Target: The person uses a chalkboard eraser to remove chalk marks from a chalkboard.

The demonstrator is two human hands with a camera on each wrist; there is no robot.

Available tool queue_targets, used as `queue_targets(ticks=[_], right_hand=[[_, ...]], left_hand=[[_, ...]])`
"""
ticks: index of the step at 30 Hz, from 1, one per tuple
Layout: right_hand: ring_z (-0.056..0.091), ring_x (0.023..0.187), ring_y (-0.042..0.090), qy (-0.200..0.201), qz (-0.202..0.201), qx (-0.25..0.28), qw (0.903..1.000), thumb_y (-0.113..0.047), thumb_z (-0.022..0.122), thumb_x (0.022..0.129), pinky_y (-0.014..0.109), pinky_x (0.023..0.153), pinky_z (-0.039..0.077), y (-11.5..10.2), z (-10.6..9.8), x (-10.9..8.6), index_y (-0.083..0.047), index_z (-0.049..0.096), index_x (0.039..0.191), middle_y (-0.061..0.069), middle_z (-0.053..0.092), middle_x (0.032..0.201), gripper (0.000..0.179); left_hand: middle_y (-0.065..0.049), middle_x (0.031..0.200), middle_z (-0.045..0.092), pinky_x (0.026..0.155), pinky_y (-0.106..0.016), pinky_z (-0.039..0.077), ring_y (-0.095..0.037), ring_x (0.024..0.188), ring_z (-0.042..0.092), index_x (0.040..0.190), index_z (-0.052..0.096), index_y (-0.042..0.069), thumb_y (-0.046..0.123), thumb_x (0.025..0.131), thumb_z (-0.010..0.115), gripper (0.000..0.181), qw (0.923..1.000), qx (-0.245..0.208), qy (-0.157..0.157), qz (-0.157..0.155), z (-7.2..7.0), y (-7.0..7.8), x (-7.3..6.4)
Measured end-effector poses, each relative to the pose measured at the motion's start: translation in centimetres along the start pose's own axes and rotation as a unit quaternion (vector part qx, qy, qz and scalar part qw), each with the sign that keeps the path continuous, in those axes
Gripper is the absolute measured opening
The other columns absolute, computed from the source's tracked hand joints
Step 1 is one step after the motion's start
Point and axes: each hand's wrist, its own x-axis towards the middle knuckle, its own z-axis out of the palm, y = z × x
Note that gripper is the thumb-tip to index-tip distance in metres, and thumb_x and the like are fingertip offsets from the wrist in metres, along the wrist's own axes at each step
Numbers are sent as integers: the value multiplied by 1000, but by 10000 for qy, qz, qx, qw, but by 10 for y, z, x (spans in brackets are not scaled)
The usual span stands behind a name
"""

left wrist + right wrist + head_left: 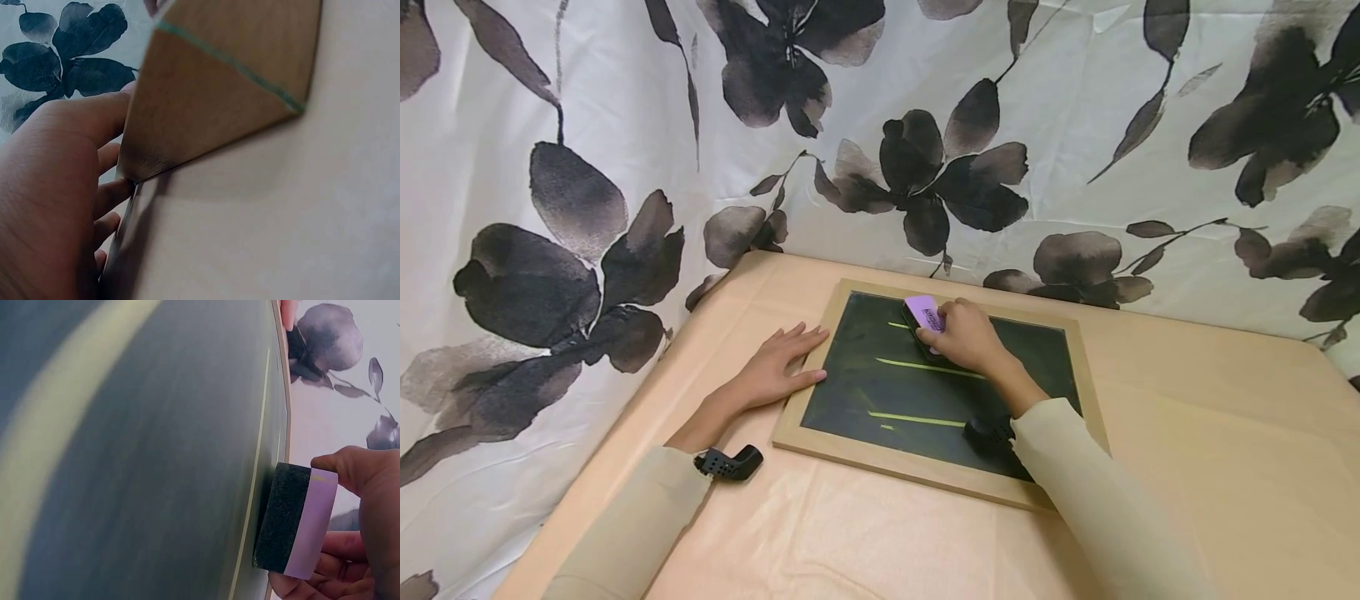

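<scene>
A chalkboard (917,392) in a light wood frame (1093,400) lies on the table, with several yellow-green chalk lines (917,417) and faint smears on it. My right hand (966,333) grips a purple-backed chalkboard eraser (923,315) near the board's far edge. In the right wrist view the eraser's black felt (282,515) faces the board, thumb on one side and fingers on the other. My left hand (778,367) rests at the frame's left side, fingers spread and thumb on the wood. From the left wrist, the fingers touch the frame's edge (206,87).
A peach cloth covers the table (1217,467) around the board. Behind and to the left hangs a white curtain (865,233) with dark flowers. Black wrist cameras (730,463) sit on both wrists, the right one above the board.
</scene>
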Motion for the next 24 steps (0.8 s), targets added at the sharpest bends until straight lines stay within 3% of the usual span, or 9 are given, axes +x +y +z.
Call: queue_targets(ticks=[6,12,24], right_hand=[[51,70,23,14,-208,183,9996,-36,69,84,35,60,40,-18,9,14,5,66,93,9,57,76,42],[50,71,23,-55,-461,200,9987,-35,70,84,34,59,39,-30,14,23,4,68,97,9,57,76,41],[52,84,23,-472,-478,211,9975,-37,70,85,39,69,46,-34,14,18,-2,61,125,10,54,102,54]], left_hand=[[-12,151,35,114,-53,8,-35,142,19,149,37,11,40,92,61,68,10000,33,18,53,1,-1,0],[-13,150,35,113,-54,8,-34,142,20,149,38,12,43,92,61,69,9999,103,6,101,2,-3,1],[-14,150,33,113,-54,7,-32,143,18,150,36,15,46,92,59,69,9994,320,-85,106,3,-4,0]])
